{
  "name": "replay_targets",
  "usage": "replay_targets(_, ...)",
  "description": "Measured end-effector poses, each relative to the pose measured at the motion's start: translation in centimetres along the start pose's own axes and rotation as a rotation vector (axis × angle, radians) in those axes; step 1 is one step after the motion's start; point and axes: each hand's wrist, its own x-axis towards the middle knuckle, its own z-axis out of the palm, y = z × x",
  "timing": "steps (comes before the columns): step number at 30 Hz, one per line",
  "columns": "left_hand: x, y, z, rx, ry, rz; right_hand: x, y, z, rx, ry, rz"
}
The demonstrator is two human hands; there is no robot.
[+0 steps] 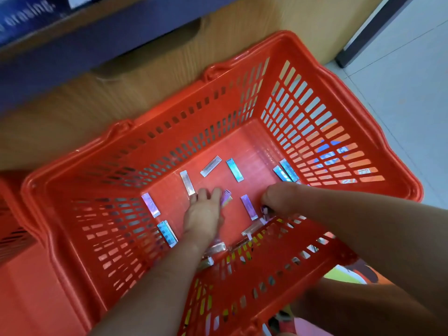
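Note:
A red plastic basket [303, 44] with slotted walls holds several small shiny holographic packets scattered over its floor, among them one at the back [211, 166], one at the left [150, 204] and one near the middle [249, 206]. My left hand [203, 214] reaches down into the middle of the basket with straight fingers, whose tips lie beside a purple packet [227, 196]. My right hand [283, 197] is inside near the right wall, its fingers curled round a few packets [265, 212] whose ends stick out below the fist.
A wooden cabinet front [145, 81] with a dark blue ledge [109, 44] stands right behind the basket. Pale tiled floor [400, 81] lies to the right. Part of another red basket [14, 226] shows at the left edge.

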Motion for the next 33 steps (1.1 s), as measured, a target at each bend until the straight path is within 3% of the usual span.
replay_targets(4,0.0,0.1,-0.4,0.007,-0.051,-0.038,0.4,-0.1,-0.5,0.512,0.089,0.044)
replay_targets(8,-0.2,1.0,-0.8,0.132,-0.054,-0.034,0.6,-0.5,-2.0,1.231,0.042,0.149)
replay_targets(12,-0.8,1.7,-0.6,0.215,-0.041,-0.053,0.4,-0.7,-2.9,1.603,0.060,0.234)
replay_targets(19,-0.3,1.6,0.3,0.114,-0.048,-0.070,1.7,-2.3,-2.3,1.488,0.241,0.369)
replay_targets(24,0.4,1.1,-0.1,-0.032,-0.038,-0.091,3.2,-3.6,-1.4,1.378,0.201,0.452)
replay_targets(28,0.8,0.8,-1.1,-0.093,0.027,-0.146,3.2,-3.7,-1.5,1.520,0.186,0.440)
replay_targets(30,0.8,0.8,-1.9,-0.284,0.045,-0.234,3.0,-4.3,-1.9,1.631,0.181,0.421)
replay_targets(33,0.4,1.5,-3.1,-0.905,0.032,-0.409,2.4,-5.5,-2.6,1.726,0.185,0.350)
